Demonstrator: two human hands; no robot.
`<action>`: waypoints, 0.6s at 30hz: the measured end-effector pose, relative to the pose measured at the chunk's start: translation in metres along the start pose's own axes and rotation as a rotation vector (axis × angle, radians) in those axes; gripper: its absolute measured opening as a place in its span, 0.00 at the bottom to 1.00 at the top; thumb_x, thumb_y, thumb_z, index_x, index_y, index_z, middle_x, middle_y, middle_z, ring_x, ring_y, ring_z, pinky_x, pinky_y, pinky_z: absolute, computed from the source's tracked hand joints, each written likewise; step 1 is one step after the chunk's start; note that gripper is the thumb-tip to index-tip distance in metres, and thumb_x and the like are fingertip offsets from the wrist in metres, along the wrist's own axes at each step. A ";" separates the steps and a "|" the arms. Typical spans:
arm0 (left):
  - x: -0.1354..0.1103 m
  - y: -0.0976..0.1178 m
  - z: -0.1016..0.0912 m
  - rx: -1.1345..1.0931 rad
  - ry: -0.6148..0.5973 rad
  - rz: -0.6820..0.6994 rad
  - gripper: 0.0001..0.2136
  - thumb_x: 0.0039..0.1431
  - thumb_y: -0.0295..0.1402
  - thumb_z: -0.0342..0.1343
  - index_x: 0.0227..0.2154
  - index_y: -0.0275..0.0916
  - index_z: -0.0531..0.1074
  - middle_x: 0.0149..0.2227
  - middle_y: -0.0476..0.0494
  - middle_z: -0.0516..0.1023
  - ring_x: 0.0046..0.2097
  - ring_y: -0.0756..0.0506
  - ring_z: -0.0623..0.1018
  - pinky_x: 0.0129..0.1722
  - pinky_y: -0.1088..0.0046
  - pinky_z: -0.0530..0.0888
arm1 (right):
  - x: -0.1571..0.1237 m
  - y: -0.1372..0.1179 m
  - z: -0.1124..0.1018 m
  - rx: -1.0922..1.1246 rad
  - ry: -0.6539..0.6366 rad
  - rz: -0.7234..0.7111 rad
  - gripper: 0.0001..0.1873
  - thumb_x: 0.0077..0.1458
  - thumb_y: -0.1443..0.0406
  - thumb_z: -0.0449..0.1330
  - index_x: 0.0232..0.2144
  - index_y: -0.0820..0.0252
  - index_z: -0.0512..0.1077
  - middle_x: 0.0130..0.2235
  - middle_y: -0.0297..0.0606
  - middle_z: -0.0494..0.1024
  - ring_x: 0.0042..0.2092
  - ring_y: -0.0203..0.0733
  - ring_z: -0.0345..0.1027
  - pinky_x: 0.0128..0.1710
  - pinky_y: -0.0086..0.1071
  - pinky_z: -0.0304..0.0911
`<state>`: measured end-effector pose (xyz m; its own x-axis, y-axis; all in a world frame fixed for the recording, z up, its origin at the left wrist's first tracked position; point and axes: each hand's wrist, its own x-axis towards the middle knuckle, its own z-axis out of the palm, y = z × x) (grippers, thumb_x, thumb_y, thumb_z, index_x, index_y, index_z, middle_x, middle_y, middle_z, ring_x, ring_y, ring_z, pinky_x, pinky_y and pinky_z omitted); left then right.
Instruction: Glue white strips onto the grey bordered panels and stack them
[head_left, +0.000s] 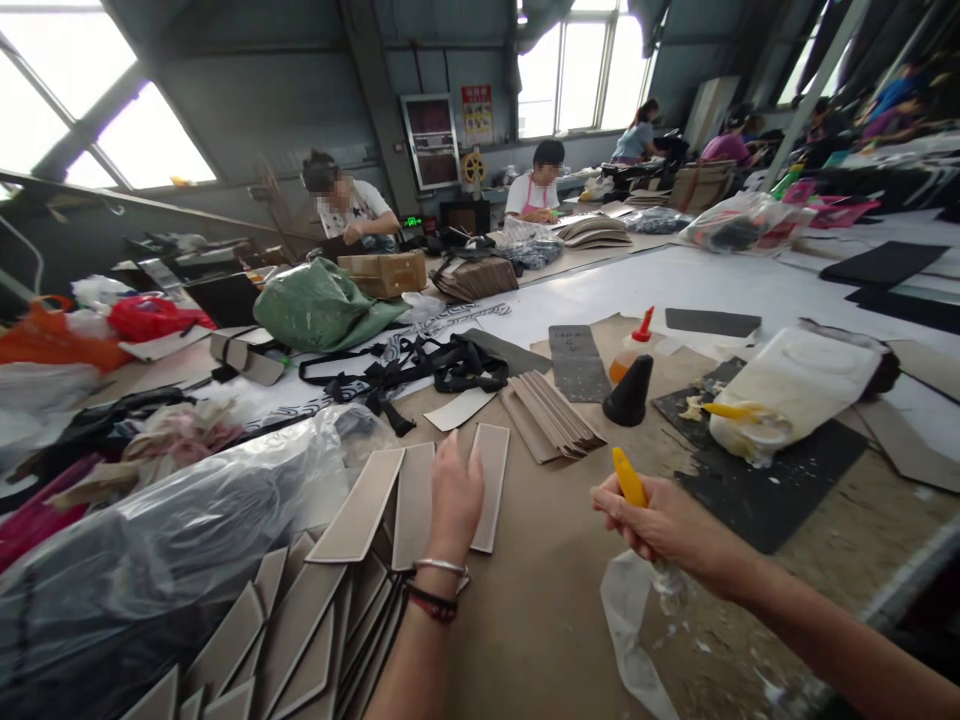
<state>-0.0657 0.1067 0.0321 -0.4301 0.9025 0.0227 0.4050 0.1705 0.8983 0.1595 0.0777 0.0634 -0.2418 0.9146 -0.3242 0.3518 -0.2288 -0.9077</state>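
Observation:
My left hand [457, 495] reaches over flat grey-beige panels, its fingers stretched forward and the thumb apart. One pale-edged panel [491, 490] lies just right of it, another panel [412, 505] partly under it; whether the fingertips press on them is hard to tell. Closed around a yellow-handled brush [630, 478], my right hand [667, 525] hovers above the brown work surface [540, 600]. The brush's pale lower end shows below the hand, near a whitish strip [630, 620]. Many overlapping panels [300, 630] fan out left of my left forearm.
A stack of brown strips [551, 415] lies ahead, beside a black cone [628, 392] and a red-tipped bottle [634, 345]. At right, a white glue jug [802, 375] rests on black sheet. Clear plastic [187, 540] covers the left. Co-workers sit across the table.

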 end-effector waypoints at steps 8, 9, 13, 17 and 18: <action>0.075 -0.019 -0.006 0.327 0.089 -0.060 0.19 0.51 0.27 0.58 0.47 0.29 0.66 0.55 0.30 0.64 0.59 0.35 0.60 0.58 0.51 0.55 | -0.021 0.004 -0.038 -0.249 0.035 -0.088 0.20 0.50 0.48 0.54 0.26 0.59 0.66 0.21 0.31 0.65 0.21 0.33 0.58 0.19 0.27 0.54; 0.082 -0.022 -0.007 0.339 0.083 -0.078 0.17 0.53 0.29 0.57 0.46 0.32 0.67 0.53 0.34 0.67 0.57 0.37 0.64 0.56 0.51 0.59 | -0.024 0.004 -0.042 -0.324 0.060 -0.117 0.19 0.51 0.49 0.53 0.26 0.58 0.66 0.21 0.31 0.65 0.21 0.34 0.58 0.20 0.28 0.55; 0.099 -0.028 -0.007 0.304 0.102 -0.105 0.14 0.58 0.37 0.54 0.45 0.37 0.67 0.48 0.41 0.70 0.48 0.43 0.72 0.47 0.57 0.70 | -0.037 0.003 -0.051 -0.572 0.168 -0.255 0.17 0.53 0.51 0.51 0.25 0.57 0.67 0.24 0.33 0.71 0.25 0.39 0.64 0.26 0.31 0.57; 0.103 -0.022 -0.008 0.182 0.201 -0.084 0.15 0.59 0.38 0.52 0.45 0.36 0.67 0.45 0.42 0.71 0.43 0.45 0.74 0.41 0.61 0.73 | -0.043 0.006 -0.050 -0.667 0.179 -0.328 0.16 0.56 0.54 0.50 0.25 0.57 0.66 0.24 0.33 0.72 0.26 0.39 0.65 0.28 0.31 0.57; 0.103 -0.019 -0.010 0.149 0.236 -0.070 0.14 0.59 0.38 0.52 0.44 0.35 0.67 0.44 0.43 0.72 0.42 0.45 0.74 0.40 0.62 0.74 | -0.044 0.008 -0.049 -0.684 0.187 -0.341 0.16 0.57 0.54 0.50 0.24 0.56 0.66 0.23 0.32 0.71 0.25 0.39 0.65 0.27 0.31 0.57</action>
<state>-0.1258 0.1920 0.0215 -0.6296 0.7728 0.0801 0.4746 0.3009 0.8272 0.2173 0.0526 0.0837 -0.3016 0.9522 0.0478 0.7788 0.2750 -0.5638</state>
